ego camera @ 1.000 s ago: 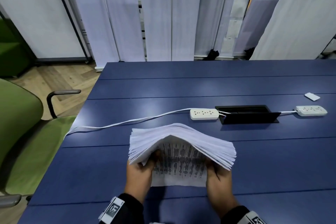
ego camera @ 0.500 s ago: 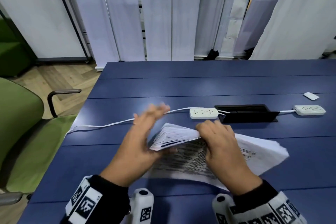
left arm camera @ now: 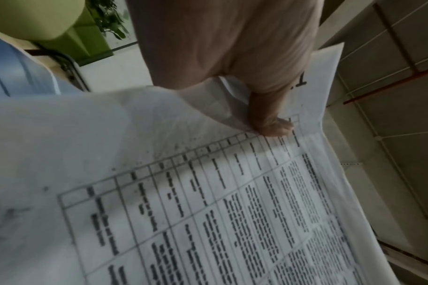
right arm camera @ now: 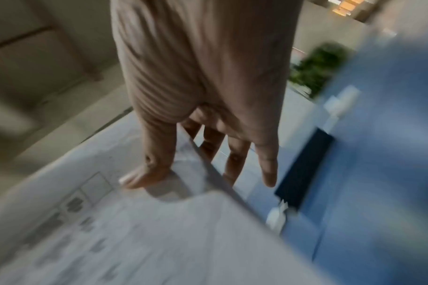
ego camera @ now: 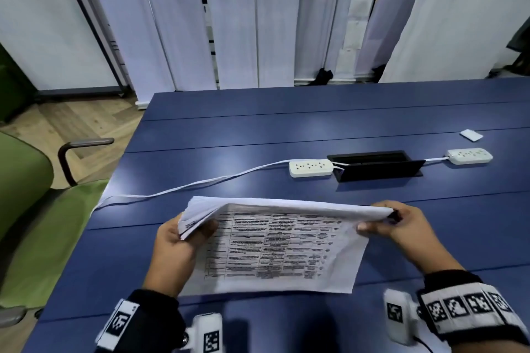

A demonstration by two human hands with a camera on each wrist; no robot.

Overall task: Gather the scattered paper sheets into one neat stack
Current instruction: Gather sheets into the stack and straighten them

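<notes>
I am holding the stack of paper sheets [ego camera: 275,243] by its 2 short ends, tilted up toward me above the blue table [ego camera: 258,129], on my side of the black cable box [ego camera: 375,165]; my left hand [ego camera: 175,249] is gripping the left end, where the sheet edges are fanning out unevenly, with the thumb lying across the printed face and the fingers hidden behind the pile; my right hand [ego camera: 401,228] is pinching the right end, thumb on the near face and fingers stretching along the far side, as the right wrist view is showing, though that picture is blurred; the front sheet is carrying a printed table of dark text, too soft to read; the lower edge of the pile is hanging close to the tabletop, and I cannot tell whether it is touching; 1 white power strip [ego camera: 311,168] is lying just left of the cable box, its flat white cable [ego camera: 183,189] trailing off toward the table's left edge; a 2nd power strip [ego camera: 470,155] is lying to the right of the box, with a small white card [ego camera: 471,135] beyond it; a green chair [ego camera: 25,195] is standing far to the left of the box, off the table.
</notes>
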